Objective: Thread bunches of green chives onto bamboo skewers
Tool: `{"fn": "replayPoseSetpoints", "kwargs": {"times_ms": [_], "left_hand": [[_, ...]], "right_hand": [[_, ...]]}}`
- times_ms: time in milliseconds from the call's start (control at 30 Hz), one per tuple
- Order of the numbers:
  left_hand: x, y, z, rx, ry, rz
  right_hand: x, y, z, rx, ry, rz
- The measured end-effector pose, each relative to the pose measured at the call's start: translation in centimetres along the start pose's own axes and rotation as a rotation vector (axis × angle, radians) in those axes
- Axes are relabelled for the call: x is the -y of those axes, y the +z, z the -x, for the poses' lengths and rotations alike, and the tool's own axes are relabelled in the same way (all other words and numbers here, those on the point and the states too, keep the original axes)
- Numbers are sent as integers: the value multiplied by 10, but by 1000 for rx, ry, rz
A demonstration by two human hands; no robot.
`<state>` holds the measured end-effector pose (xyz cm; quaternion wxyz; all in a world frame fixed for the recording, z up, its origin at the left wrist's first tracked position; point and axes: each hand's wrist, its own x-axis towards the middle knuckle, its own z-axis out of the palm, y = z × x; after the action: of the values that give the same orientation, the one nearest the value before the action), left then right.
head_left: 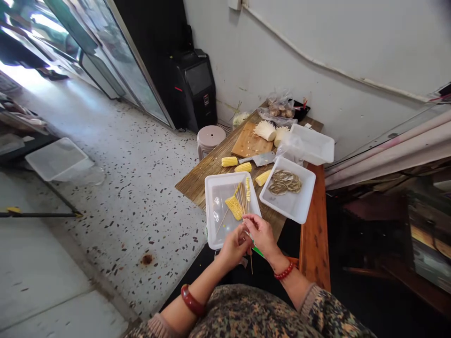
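Close together at the near edge of a white tray (pixel 213 234), my left hand (pixel 235 245) and my right hand (pixel 261 234) are both closed in a pinch. Between them is a thin bamboo skewer (pixel 251 265), its lower end showing below my fingers; my fingers hide the grip itself. Inside the tray, just beyond my fingertips, lie several loose skewers (pixel 242 197). Beside these sit a slab of yellow corn (pixel 233 206) and a narrow corn strip (pixel 247 190).
Corn cobs (pixel 243 167), a cleaver (pixel 262 158) and a cutting board (pixel 246 141) with enoki mushrooms (pixel 265 130) lie beyond the tray. At right stands a white tub (pixel 306 206) holding greyish-brown strips (pixel 285 182). A stool (pixel 211 136) stands behind the table.
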<state>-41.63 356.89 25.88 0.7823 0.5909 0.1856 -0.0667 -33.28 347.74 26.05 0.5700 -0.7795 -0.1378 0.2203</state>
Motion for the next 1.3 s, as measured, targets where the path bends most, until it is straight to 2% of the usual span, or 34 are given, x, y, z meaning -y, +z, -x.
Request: {"fn": "replayPoseSetpoints", "kwargs": {"times_ms": [100,167,333,433,500,633,800,933,1100,1300], "left_hand": [[-1,8,-1,21,36,22],[-9,5,-4,-26,55,18],[-56,-21,-16,-235,118,90],[-81,-32,-21,-245,171,231],[-88,-34,-22,-231,189,322],[-92,-33,-19,-207,193,435],[-98,-34,-11,-180,158,471],[-98,-35,-6,-177,175,495],[-86,-40,-3,-157,161,551],[-81,-50,2,-169,120,555]], "right_hand": [[11,-4,1,-71,-36,39],[19,-10,4,-85,-105,89],[36,-26,17,-51,-276,202],[40,-31,28,-24,-280,224],[42,-32,35,-7,-269,237],[48,-32,45,43,-266,233],[59,-28,54,128,-238,191],[57,-25,60,142,-103,122],[51,-23,63,283,137,-86],[50,-17,59,286,149,-117]]}}
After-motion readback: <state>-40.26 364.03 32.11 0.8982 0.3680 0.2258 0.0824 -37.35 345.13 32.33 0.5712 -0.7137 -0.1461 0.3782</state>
